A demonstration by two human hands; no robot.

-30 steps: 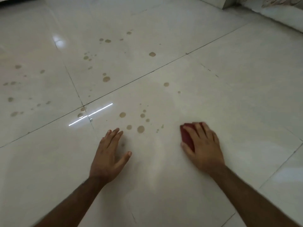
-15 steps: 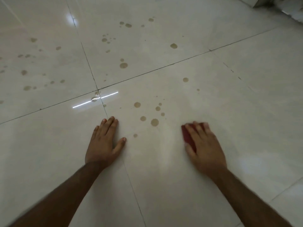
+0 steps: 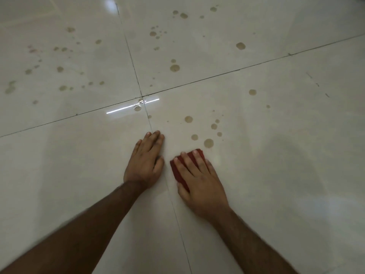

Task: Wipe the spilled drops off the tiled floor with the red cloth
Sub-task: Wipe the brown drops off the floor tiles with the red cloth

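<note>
The right hand [image 3: 199, 176] is lying palm-down on the red cloth [image 3: 180, 171], its fingers extended and spread across the fabric, pressing it flat against the tiled floor [image 3: 296, 175]; no finger is curling round the cloth. The cloth is showing beyond the fingertips and along the thumb side of the hand; the rest is lying hidden under the palm. The left hand [image 3: 145, 162] is resting flat on the floor just beside the cloth, fingers straight and together, thumb tucked close, holding nothing; it is lying over the grout line [image 3: 177, 224] that is running toward the viewer. The two hands are sitting close together without touching. The nearest brown drop [image 3: 208, 143] is lying just beyond the cloth's far edge, with a cluster of smaller drops [image 3: 214, 126] beyond it; further drops are scattering across the far tiles on both sides of the grout crossing [image 3: 142, 95]. A bright strip of reflected light [image 3: 122, 109] is crossing that joint.
</note>
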